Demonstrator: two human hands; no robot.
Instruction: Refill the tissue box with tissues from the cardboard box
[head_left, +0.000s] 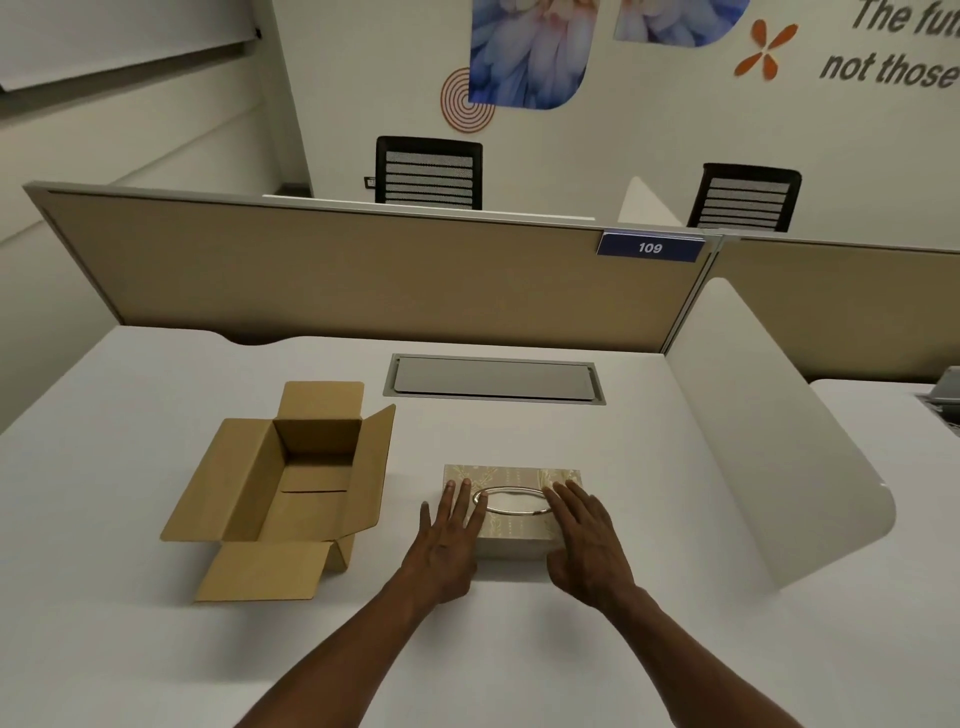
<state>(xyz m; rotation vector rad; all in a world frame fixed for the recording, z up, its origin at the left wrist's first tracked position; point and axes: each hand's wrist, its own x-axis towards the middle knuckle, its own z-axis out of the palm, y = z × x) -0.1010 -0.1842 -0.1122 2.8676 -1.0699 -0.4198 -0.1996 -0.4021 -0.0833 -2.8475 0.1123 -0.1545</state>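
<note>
Low in the middle of the frame, a tissue box (511, 506) with a pale gold pattern sits on the white desk (649, 597), its oval slot ringed in silver. Both hands lie flat on its lid with fingers spread, gripping nothing: the left hand (449, 540) covers the box's left end, the right hand (584, 535) its right end, with the thumb down the near side. Left of the tissue box and apart from it stands the cardboard box (291, 486), all flaps folded out; its visible inside shows only bare cardboard. Above the tissue box, a grey cable hatch (493, 378) is set flush into the desk.
</note>
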